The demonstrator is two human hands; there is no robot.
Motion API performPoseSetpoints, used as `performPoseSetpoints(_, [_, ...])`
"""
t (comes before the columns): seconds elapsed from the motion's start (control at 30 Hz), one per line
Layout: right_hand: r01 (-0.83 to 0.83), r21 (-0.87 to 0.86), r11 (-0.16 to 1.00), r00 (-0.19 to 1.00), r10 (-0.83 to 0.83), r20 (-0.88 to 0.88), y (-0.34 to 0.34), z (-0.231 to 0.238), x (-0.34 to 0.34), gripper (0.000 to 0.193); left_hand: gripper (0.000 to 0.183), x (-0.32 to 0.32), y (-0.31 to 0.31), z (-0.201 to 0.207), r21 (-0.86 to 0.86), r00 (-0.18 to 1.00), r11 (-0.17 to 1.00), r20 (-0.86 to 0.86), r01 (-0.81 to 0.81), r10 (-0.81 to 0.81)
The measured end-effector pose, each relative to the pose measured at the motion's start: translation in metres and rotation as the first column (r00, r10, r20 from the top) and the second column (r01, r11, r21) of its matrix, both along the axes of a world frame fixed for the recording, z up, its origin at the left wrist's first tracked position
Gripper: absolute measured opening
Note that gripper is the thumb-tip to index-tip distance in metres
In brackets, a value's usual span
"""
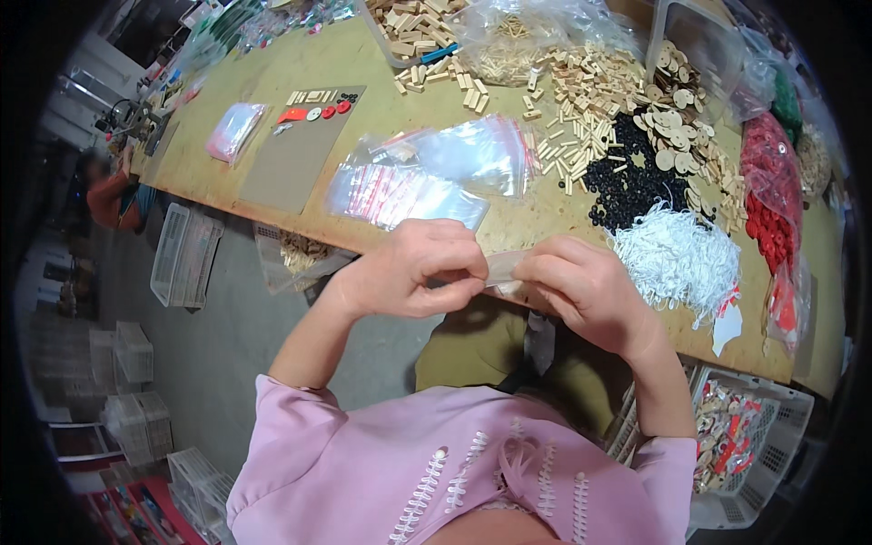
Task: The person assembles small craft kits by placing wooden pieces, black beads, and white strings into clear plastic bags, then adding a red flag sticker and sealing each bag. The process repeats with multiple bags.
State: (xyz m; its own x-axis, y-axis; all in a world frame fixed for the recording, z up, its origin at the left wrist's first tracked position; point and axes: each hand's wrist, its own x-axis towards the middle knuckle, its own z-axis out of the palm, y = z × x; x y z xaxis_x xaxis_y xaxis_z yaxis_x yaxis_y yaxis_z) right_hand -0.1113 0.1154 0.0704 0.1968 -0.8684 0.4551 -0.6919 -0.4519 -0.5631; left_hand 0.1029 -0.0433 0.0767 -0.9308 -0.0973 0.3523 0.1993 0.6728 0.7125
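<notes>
A small clear plastic bag (502, 265) is stretched between my two hands at the table's near edge. My left hand (422, 268) pinches one end of it, and my right hand (577, 280) grips the other end with the fingers closed. Part of the bag, and whatever may be in it, is hidden behind my fingers. Just beyond my left hand lies a spread of clear zip bags (400, 195) with red-edged tops. To the right of my right hand sits a heap of white strings (677, 259).
Black beads (627, 173), wooden sticks (568, 145), wooden discs (672, 136) and red pieces (772, 218) are piled at the right. A grey board (295, 173) with sample parts lies at the left. Below the table stand plastic crates (186, 254), one holding filled packets (727, 436).
</notes>
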Motion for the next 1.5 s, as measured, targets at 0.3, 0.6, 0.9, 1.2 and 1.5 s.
performPoseSetpoints(0.3, [-0.197,0.064,0.978,0.935,0.168,0.313,-0.063,0.0,-0.026,0.008,0.02,-0.068,-0.159,-0.038,-0.044,0.772,0.776,0.087,-0.629,0.63])
performPoseSetpoints(0.6, [-0.059,-0.062,0.996,0.971,0.072,0.229,-0.069,-0.039,-0.052,0.013,0.039,-0.145,-0.204,-0.086,-0.454,0.559,0.593,0.226,-0.664,0.798])
performPoseSetpoints(0.9, [0.018,-0.085,0.996,0.98,0.0,0.2,-0.067,-0.038,-0.055,0.01,0.028,-0.125,-0.186,-0.067,-0.357,0.632,0.665,0.222,-0.656,0.743])
performPoseSetpoints(1.2, [0.04,-0.015,0.999,0.955,-0.034,0.293,-0.064,-0.031,-0.065,0.009,0.022,-0.085,-0.059,0.029,0.039,0.947,0.958,0.163,-0.285,0.275])
performPoseSetpoints(1.5, [-0.056,-0.065,0.996,0.926,0.076,0.369,-0.064,-0.028,-0.064,0.007,0.036,-0.091,-0.057,0.045,0.067,0.968,0.984,0.206,-0.162,0.145])
